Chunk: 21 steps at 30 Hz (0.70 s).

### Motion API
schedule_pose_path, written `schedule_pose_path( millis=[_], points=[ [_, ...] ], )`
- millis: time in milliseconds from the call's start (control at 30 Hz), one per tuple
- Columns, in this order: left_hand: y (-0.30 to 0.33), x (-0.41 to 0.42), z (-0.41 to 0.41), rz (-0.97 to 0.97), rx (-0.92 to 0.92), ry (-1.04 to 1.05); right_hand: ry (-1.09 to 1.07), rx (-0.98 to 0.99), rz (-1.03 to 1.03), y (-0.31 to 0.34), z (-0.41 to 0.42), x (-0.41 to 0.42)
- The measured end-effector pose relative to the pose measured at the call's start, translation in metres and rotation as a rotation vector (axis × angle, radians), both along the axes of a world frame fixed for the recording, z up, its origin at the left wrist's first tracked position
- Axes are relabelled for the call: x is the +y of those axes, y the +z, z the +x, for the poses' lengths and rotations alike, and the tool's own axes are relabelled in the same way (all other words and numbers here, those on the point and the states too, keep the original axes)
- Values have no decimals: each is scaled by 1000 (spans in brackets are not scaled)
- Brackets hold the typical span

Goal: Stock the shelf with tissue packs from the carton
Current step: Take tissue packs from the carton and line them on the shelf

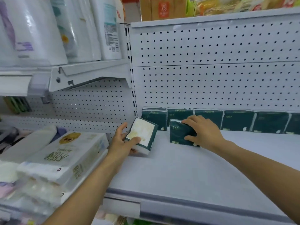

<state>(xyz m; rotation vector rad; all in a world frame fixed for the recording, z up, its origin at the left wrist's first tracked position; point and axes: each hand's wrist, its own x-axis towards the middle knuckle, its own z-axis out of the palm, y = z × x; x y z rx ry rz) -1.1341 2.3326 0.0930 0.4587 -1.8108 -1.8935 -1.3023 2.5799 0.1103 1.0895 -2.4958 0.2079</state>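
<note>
A row of several dark green tissue packs (238, 120) stands upright along the back of the white shelf (178, 172), against the pegboard. My left hand (123, 142) grips a tilted tissue pack (143, 132) by its lower end, its pale window side facing up, at the shelf's left edge. My right hand (203, 129) grips another dark green tissue pack (179, 133) that stands upright on the shelf, just in front of the back row. The carton is not in view.
White pegboard (211, 70) backs the shelf. To the left, large white tissue bundles (65, 156) lie on the neighbouring shelf, and paper roll packs (48, 30) fill the shelf above it. A higher shelf (211, 18) runs overhead. The shelf's front rail (186, 202) is near me.
</note>
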Motion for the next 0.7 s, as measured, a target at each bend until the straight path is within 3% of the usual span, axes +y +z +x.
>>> schedule_pose_path(
  millis=[533,633,700],
  points=[
    [1,-12,-29,57,-19,-7,168,320,-81,-19,-85,-30],
    [4,-7,-29,95,-15,-23,198,310,-98,-12,-66,-31],
    [9,0,-30,156,-17,-61,352,218,-94,-8,-40,-36]
  ],
)
